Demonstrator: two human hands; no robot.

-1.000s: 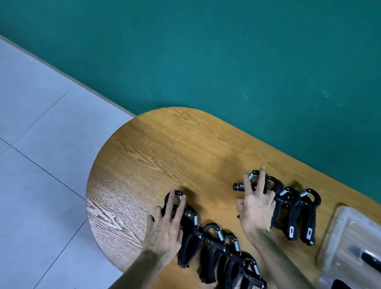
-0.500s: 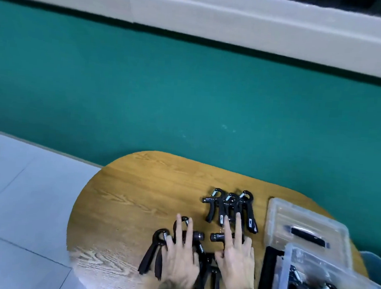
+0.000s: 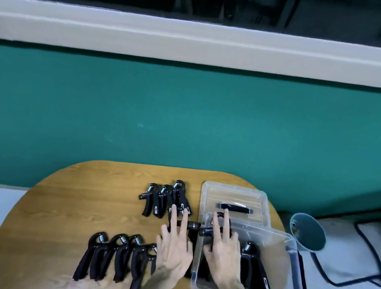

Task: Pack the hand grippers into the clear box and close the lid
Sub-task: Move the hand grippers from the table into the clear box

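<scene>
A row of several black hand grippers (image 3: 114, 256) lies at the front left of the wooden table (image 3: 68, 203). Three more hand grippers (image 3: 165, 199) lie further back. The clear box (image 3: 287, 243) stands open at the front right with a hand gripper (image 3: 254, 266) inside. Its clear lid (image 3: 235, 192), with a black handle, lies flat behind it. My left hand (image 3: 174, 247) holds one hand gripper (image 3: 191, 225) just left of the box, fingers stretched over it. My right hand (image 3: 223, 248) holds another hand gripper (image 3: 208, 231) over the box's left wall.
A grey-blue cone-shaped shade (image 3: 307, 233) sits just off the table's right end, with black cables (image 3: 368, 258) on the floor beyond it. A teal wall (image 3: 186, 121) runs right behind the table. The table's rounded left end borders pale floor tiles.
Both hands have moved right from the table's front middle, each carrying a hand gripper; the right one has reached the box. The camera has tilted up and swung right.
</scene>
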